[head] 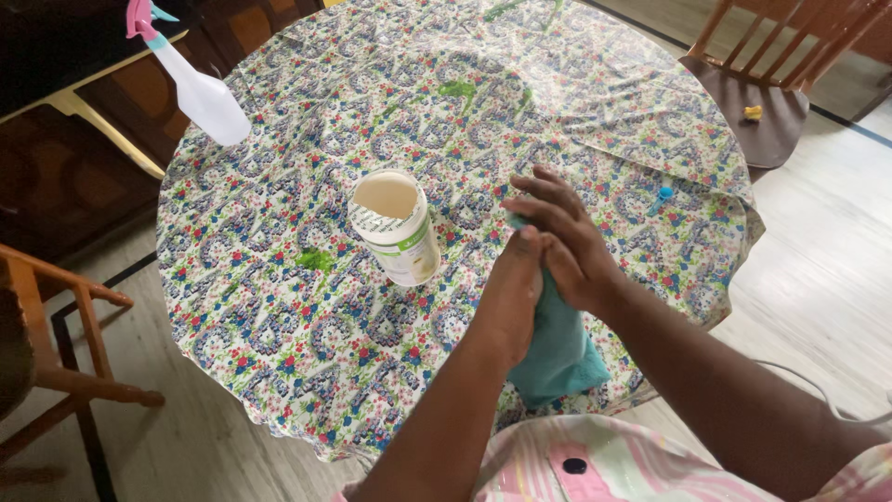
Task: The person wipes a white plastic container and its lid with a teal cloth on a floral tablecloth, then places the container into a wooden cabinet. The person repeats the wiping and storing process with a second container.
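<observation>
Teal cloth (557, 349) hangs between left hand (511, 293) and right hand (562, 242) — both clasping it.

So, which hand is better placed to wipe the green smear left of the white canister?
Probably the left hand: it grips the teal cloth and lies on the side of the green smear. The right hand would have to cross over it.

Both hands, left hand (509, 293) and right hand (567, 242), clasp a teal cloth (557, 349) above the floral table (279, 307); a white canister (395, 228) stands just beside them, a spray bottle (200, 88) farther off.
</observation>
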